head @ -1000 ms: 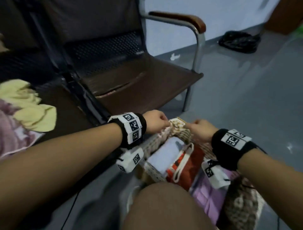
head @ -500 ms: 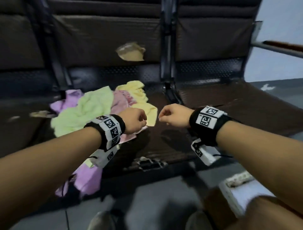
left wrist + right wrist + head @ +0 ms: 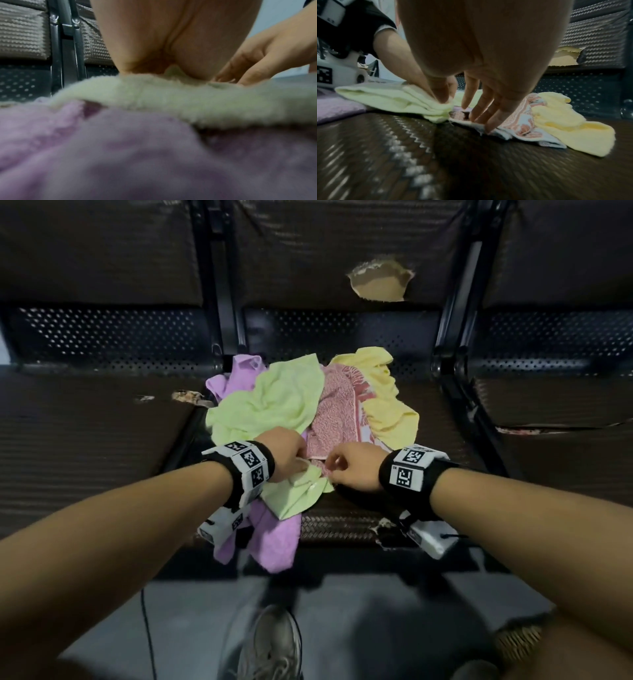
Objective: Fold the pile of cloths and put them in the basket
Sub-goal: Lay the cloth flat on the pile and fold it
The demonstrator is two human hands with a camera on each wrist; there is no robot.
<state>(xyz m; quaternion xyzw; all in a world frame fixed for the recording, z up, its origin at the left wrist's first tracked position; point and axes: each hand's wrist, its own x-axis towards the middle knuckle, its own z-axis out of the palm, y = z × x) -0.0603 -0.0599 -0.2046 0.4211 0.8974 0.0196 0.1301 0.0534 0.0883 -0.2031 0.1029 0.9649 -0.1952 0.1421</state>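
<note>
A pile of cloths lies on the middle bench seat (image 3: 346, 525): purple (image 3: 274, 539), light green (image 3: 270, 402), pink patterned (image 3: 337, 412) and yellow (image 3: 390, 409). My left hand (image 3: 291, 455) sits on the near part of the green cloth (image 3: 388, 97), its fingers curled into a fold of it. A tuft of green cloth (image 3: 173, 70) shows under the palm. My right hand (image 3: 344, 470) is just right of it; its spread fingers (image 3: 488, 119) touch the near edge of the pink patterned cloth (image 3: 523, 127), and its thumb is against the green corner. A bit of the woven basket (image 3: 517, 642) shows at bottom right.
The bench has dark woven seats left (image 3: 85, 440) and right (image 3: 565, 460) of the pile and a torn hole (image 3: 378, 282) in the backrest. The purple cloth hangs over the seat's front edge. My shoe (image 3: 267, 645) and a thin cable (image 3: 147, 628) are on the grey floor.
The view swung from the basket on the floor to the bench. Both hands left the basket, crossed over the seat as fists, and came down onto the near edge of the pile.
</note>
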